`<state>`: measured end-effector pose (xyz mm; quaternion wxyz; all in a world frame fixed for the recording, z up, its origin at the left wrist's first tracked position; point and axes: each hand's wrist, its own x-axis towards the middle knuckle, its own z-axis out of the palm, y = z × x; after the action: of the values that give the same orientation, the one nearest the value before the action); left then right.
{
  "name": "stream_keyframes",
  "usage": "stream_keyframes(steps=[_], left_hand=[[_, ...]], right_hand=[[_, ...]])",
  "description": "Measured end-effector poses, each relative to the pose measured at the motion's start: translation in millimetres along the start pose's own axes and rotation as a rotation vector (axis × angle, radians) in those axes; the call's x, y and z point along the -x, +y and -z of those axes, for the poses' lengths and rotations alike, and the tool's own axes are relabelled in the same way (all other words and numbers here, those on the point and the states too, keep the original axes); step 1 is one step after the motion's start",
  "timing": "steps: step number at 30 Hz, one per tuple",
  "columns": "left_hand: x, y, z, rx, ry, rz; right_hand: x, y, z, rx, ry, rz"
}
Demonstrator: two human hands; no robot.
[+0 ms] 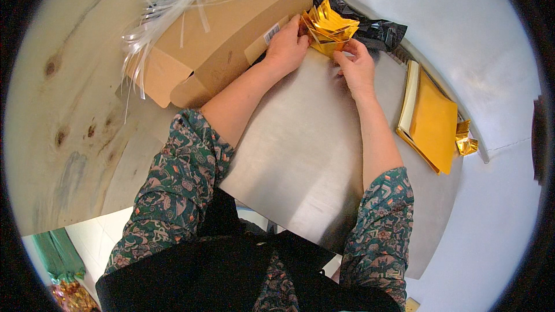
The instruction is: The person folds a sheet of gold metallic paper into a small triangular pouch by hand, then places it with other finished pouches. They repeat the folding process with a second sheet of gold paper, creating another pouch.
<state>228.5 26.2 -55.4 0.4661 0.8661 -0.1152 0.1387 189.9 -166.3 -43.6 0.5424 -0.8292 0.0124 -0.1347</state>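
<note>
Both my hands are at the far middle of the metal-topped surface, one on either side of a bundle of shiny gold foil pieces (330, 28). The bundle's upper edges fan out in points. My left hand (288, 45) grips its left side, close to the cardboard box, with some fingers hidden behind the foil. At the lower right edge, the thumb and fingers of my right hand (356, 68) pinch the foil. Crumpled black plastic (384, 32) lies just behind the bundle.
A brown cardboard box (225, 17) stands at the left, with white plastic strips (165, 26) draped over it. To the right lies a stack of gold-yellow sheets (429, 121), beside a folded gold foil piece (465, 138). The metal sheet (289, 150) meets the wooden tabletop (69, 98).
</note>
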Motion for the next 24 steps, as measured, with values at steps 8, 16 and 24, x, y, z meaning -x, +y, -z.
stream_keyframes(steps=[8, 16, 24], left_hand=[[-7.4, 1.2, 2.4, 0.073, -0.111, 0.054], [-3.5, -3.8, -10.7, 0.123, 0.126, -0.107], [4.9, 7.7, -2.7, 0.143, 0.071, -0.084]], right_hand=[[1.2, -6.9, 4.1, -0.055, 0.038, -0.07], [-0.9, -13.4, 9.5, 0.003, -0.005, -0.155], [-9.6, -9.0, 9.4, 0.202, 0.017, -0.155]])
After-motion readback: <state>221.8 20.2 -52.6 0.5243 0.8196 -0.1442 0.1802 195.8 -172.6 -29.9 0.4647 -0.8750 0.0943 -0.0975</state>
